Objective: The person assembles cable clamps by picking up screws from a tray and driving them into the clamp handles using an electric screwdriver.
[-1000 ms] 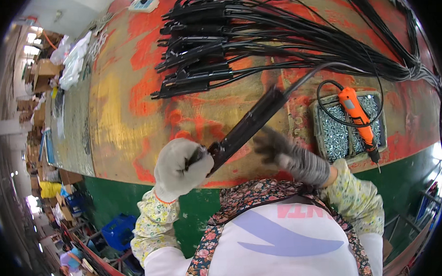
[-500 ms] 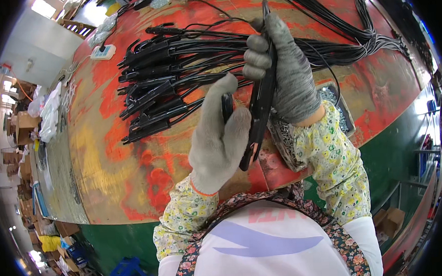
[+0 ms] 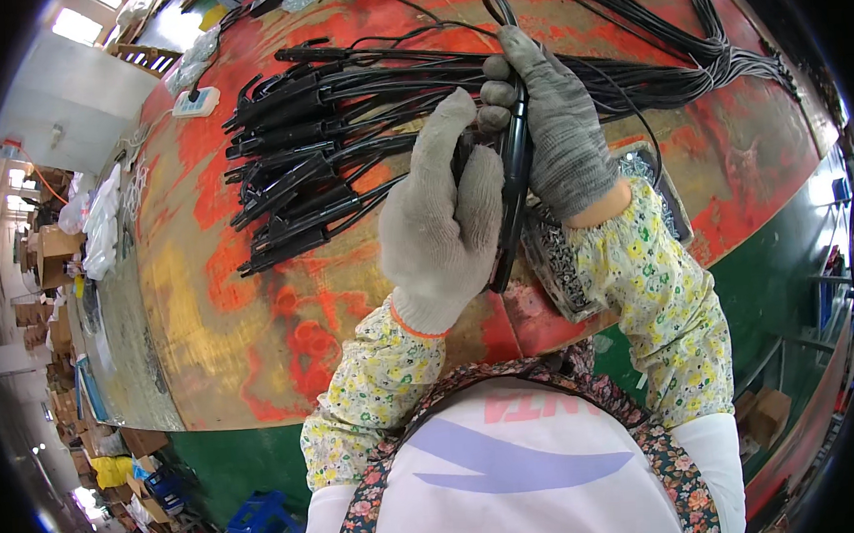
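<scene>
A long black electrode holder (image 3: 513, 206), slim and handle-shaped, stands steeply tilted before me, a black cable looping at its far end. My right hand (image 3: 574, 146), in a grey striped glove, closes its fingers round the upper part. Against its left side is my left hand (image 3: 440, 228), in a pale glove, thumb and fingers pinching a small black part (image 3: 462, 156). Most of that part is hidden, so its kind is unclear. Several similar black holders (image 3: 285, 177) lie in a row on the table to the left, jaws pointing left.
Black cables (image 3: 714, 73) run from the row to a tied bundle at the far right. A tray (image 3: 673, 191) of small screws sits beside my right forearm. On the worn red-and-tan table (image 3: 212, 362), a white power strip (image 3: 196, 102) lies far left. A blue crate (image 3: 265, 523) stands below.
Both hands and the electrode holder have shifted slightly; my left hand has moved up and right along it. The cable at the far end now shows as a loop.
</scene>
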The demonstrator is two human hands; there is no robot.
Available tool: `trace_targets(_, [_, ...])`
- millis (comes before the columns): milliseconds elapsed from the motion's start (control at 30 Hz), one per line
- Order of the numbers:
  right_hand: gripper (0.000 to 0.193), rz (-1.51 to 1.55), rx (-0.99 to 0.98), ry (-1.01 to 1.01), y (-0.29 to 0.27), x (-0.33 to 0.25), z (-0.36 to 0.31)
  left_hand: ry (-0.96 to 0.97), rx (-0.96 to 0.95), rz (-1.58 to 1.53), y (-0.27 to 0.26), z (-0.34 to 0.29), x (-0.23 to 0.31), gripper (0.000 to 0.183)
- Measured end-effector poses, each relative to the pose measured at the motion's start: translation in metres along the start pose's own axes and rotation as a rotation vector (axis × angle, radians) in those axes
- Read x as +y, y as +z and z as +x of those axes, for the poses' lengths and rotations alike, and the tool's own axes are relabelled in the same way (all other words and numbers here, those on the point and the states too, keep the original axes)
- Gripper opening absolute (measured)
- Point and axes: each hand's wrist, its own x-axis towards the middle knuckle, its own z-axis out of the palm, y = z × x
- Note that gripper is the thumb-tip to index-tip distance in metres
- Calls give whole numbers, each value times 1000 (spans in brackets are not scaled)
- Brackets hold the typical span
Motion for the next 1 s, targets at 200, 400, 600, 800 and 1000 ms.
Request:
trace_targets(200, [27,-99,-61,-99,2,3,15,-86,27,-51,0,1,-5,36])
trace_targets(400, [33,-192,-26,-91,3,13,2,-113,70,-79,-1,-2,-19,35])
trace_targets(600, [45,-147,36,-133,1,25,24,-211,33,-67,-1,4,-22,36])
trace_targets(800, [46,-118,-42,-177,1,27,31,-248,54,-78,0,8,-23,37])
trace_targets(1000, [21,-21,-106,186,0,21,13,-309,30,-481,0,7,-7,38])
